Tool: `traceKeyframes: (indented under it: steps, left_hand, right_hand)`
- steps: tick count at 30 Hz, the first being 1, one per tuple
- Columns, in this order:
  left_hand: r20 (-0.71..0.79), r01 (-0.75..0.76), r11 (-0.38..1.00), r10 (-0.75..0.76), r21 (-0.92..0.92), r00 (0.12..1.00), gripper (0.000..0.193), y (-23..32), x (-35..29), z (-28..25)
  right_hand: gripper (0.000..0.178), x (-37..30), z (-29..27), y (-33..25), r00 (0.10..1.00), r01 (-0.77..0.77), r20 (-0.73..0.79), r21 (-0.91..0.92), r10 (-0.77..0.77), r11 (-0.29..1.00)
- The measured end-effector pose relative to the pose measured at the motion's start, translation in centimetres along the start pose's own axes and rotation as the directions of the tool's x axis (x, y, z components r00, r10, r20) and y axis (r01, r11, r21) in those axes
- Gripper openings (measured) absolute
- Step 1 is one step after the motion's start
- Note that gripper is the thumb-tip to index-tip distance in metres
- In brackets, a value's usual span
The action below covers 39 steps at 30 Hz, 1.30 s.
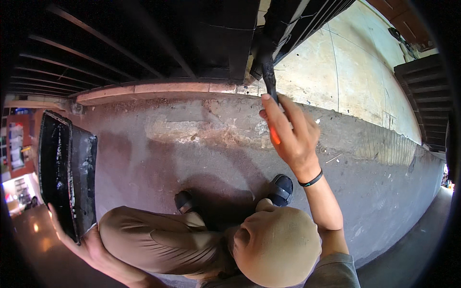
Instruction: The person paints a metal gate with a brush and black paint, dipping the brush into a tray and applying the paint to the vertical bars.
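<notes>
Brush (pixel 269 80): located at upper centre of my head view, its dark working end at the end edge of the black barred gate (pixel 168 48). Dark surfaces overlap there, so I cannot confirm contact. The right hand (pixel 296 137) is closed around the handle, fingers curled, an orange portion showing beside them. I judge that this forward grip serves to steer the tip at a narrow edge, with the wrist clear of the black surfaces. The left hand (pixel 89 245) is partly open, fingers on one side and thumb on the other, cradling the lower end of the black tray (pixel 85 168). I see the tray beside the left knee (pixel 115 223), presumably to have its glossy black coating accessible yet apart from the gate.
</notes>
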<state>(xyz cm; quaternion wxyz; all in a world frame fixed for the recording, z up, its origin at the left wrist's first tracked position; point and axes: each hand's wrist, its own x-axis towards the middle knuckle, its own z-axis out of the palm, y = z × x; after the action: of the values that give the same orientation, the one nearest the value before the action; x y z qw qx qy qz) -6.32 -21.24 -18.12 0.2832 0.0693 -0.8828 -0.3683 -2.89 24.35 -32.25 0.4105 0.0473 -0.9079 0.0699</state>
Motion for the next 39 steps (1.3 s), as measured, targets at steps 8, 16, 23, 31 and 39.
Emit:
traceKeyframes:
  steps: [8,16,23,31,39]
  left_hand:
    - [-0.007,0.082,0.990,-0.084,-0.113,0.996,0.078,1.0,0.5,0.7]
    - [-0.034,0.124,0.990,-0.127,-0.064,0.991,0.082,0.5,0.7,0.6]
    - [-0.126,0.254,0.906,-0.311,-0.340,0.942,0.061,2.5,0.7,1.9]
    - [-0.084,0.021,0.998,-0.026,-0.056,0.996,0.054,2.1,-0.8,2.0]
    - [-0.069,0.258,0.899,-0.300,-0.354,0.951,0.049,3.0,0.7,1.9]
  right_hand:
    - [0.037,-5.5,4.3,0.3,0.948,-0.164,0.283,0.054,0.143,0.985]
    - [0.035,-3.1,3.5,0.0,0.981,-0.158,0.119,0.033,0.153,0.987]
    - [0.037,-5.4,6.3,0.7,0.947,-0.230,0.236,0.019,0.219,0.973]
    - [0.024,-8.4,3.3,-0.2,0.625,-0.746,0.122,0.383,0.771,0.544]
    - [0.026,-6.2,4.7,-0.9,0.386,-0.736,0.331,0.673,0.861,0.071]
